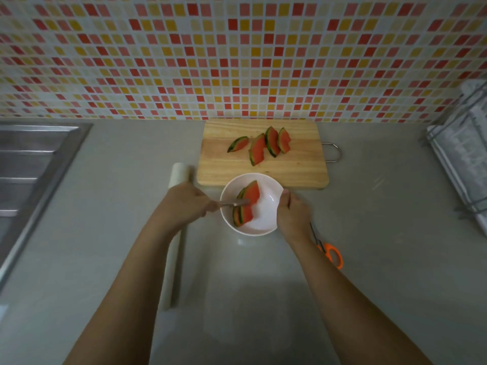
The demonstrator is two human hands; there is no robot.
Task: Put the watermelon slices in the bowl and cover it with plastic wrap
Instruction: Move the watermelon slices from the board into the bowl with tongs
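Note:
A white bowl point(266, 219) sits on the grey counter just in front of a wooden cutting board point(263, 169). Two watermelon slices point(249, 204) lie in the bowl's left half. Several more slices point(259, 147) rest on the board. My left hand point(188, 205) grips a metal fork point(233, 204) whose tines touch the slices in the bowl. My right hand point(292, 216) holds the bowl's right rim. A long roll of plastic wrap point(175, 238) lies on the counter left of the bowl, partly hidden under my left arm.
Orange-handled scissors point(330, 252) lie right of my right wrist. A steel sink point(29, 177) fills the left edge. A dish rack point(463, 159) stands at the far right. A tiled wall rises behind the board.

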